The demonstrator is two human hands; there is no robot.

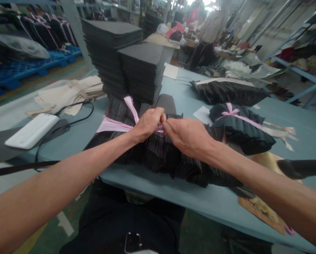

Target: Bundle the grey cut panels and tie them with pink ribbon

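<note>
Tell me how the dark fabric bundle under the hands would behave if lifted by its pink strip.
Probably floppy: the dark fabric bundle fans out loosely on the table. Likely to hold together, since the pink strip wraps it, gripped by the left hand and right hand. Loose outer pieces might slip.

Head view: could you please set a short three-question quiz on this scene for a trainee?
1. True or false: the left hand and right hand meet at the pink strip on the dark bundle.
2. The white device lies: A left of the dark bundle; B right of it; C on top of it.
3. Fill in: the tied bundle on the right carries a pink ____.
Key: 1 true; 2 A; 3 bow.
</note>
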